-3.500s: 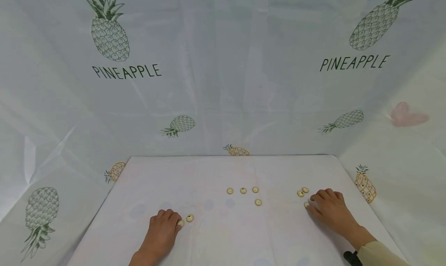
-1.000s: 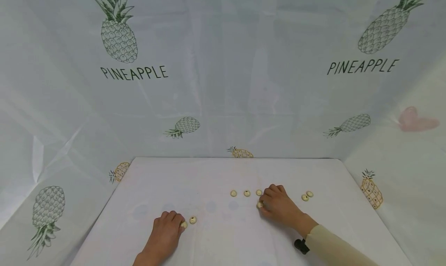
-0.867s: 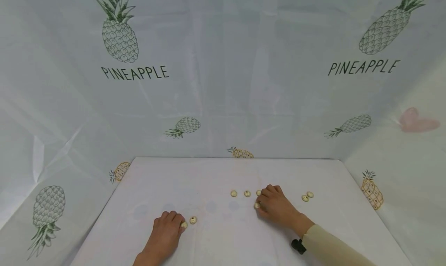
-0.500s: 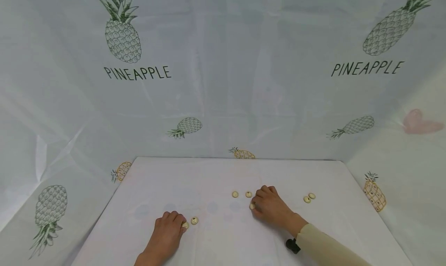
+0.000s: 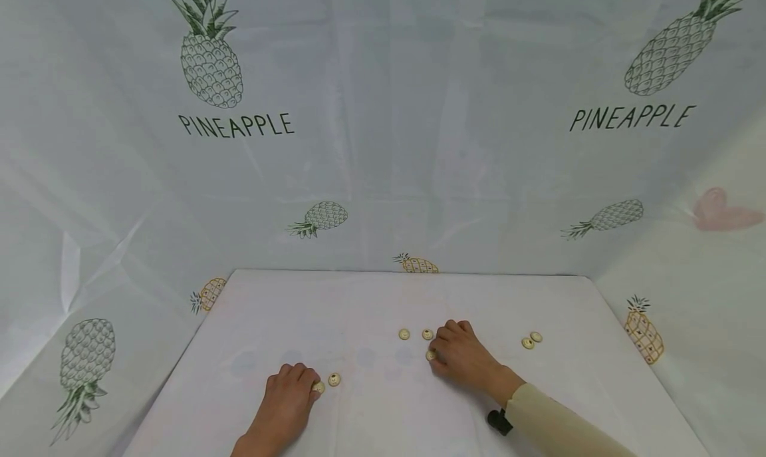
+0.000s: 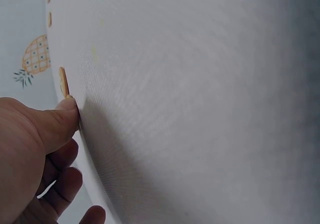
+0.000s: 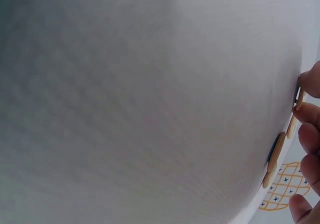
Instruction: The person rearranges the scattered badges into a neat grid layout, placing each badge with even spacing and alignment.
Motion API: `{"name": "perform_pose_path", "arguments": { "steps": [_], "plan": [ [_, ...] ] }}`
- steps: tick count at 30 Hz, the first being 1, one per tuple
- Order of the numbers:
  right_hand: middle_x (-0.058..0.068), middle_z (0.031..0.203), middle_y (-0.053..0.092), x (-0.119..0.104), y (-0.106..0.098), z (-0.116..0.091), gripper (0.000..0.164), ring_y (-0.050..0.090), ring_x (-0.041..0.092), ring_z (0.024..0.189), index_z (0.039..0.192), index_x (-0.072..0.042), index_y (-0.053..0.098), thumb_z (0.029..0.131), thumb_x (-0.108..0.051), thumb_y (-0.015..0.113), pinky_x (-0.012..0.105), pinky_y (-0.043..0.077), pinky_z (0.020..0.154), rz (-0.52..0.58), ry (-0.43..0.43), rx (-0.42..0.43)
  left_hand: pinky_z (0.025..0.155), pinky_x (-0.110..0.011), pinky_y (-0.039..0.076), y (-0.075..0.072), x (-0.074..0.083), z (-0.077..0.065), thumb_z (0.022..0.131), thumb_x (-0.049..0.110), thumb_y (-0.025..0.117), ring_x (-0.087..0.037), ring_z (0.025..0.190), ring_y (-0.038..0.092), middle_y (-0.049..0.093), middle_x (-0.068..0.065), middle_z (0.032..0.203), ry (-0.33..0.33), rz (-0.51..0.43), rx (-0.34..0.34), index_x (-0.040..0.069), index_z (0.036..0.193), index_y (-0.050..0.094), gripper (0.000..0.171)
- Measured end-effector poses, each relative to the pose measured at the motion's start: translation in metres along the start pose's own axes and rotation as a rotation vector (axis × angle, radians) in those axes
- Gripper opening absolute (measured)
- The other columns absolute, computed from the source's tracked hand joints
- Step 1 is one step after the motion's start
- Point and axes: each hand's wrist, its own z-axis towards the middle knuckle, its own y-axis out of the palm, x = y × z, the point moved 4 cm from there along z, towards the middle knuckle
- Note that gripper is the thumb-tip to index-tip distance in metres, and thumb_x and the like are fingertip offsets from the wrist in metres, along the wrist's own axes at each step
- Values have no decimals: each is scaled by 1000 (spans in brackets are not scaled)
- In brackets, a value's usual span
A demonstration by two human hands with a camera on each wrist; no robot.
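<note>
Small round wooden discs lie on the white table. In the head view, my left hand (image 5: 286,398) rests at the left and pinches one wooden disc (image 5: 318,387) at its fingertips. Another disc (image 5: 334,379) lies just to its right. My right hand (image 5: 463,356), near the table's middle, pinches a disc (image 5: 431,355) between thumb and index finger; the right wrist view shows this disc (image 7: 300,97) on edge. Beyond it lie a disc (image 5: 427,334) and one farther left (image 5: 404,334). A third disc of that row is hidden behind my right hand in the head view.
Two more discs (image 5: 528,343) touch or nearly touch at the table's right. The white table (image 5: 383,417) ends at a pineapple-print curtain (image 5: 383,144) behind and at both sides. A small black object (image 5: 499,422) hangs by the right sleeve (image 5: 556,417).
My right hand has brought a disc leftward from the table's right to the middle, then crept a little farther left. The left hand has stayed at its disc. The view has shifted slightly.
</note>
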Motion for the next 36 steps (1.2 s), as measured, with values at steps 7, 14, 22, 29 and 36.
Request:
{"name": "perform_pose_path", "arguments": {
  "steps": [7, 14, 22, 29, 36],
  "plan": [
    [-7, 91, 63, -1, -2, -1, 15, 49, 15, 91, 94, -20, 77, 89, -33, 82, 42, 42, 90, 10, 20, -2, 83, -46, 48, 2, -1, 0, 89, 23, 85, -16, 94, 52, 60, 7, 96, -7, -1, -13, 18, 98, 69, 19],
    [-8, 89, 61, -1, -3, 0, 14, 47, 14, 90, 93, -20, 76, 90, -33, 83, 42, 41, 90, 4, 16, 0, 82, -45, 47, 1, -1, -1, 89, 24, 85, -15, 94, 50, 60, 8, 96, -2, -2, -2, 19, 98, 69, 19],
    [-8, 89, 62, -1, -4, -1, 13, 48, 14, 90, 92, -20, 76, 91, -32, 82, 41, 41, 90, 4, 9, 8, 81, -45, 47, 1, 0, 0, 89, 25, 85, -15, 94, 51, 60, 7, 95, 4, 9, 7, 19, 98, 68, 19],
    [-8, 89, 61, -1, -3, -1, 14, 48, 14, 90, 92, -20, 76, 90, -32, 83, 41, 41, 89, -10, -3, 29, 79, -43, 47, -1, 1, 0, 88, 24, 85, -15, 93, 52, 60, 7, 95, 17, 14, 27, 19, 97, 68, 20],
    [-5, 98, 63, 2, -10, -4, 22, 48, 16, 94, 102, -18, 75, 92, -37, 81, 45, 42, 92, -3, 53, 6, 79, -44, 47, 0, 1, -1, 88, 23, 85, -15, 92, 51, 59, 7, 94, 18, 9, 24, 18, 96, 68, 20]
  ]
}}
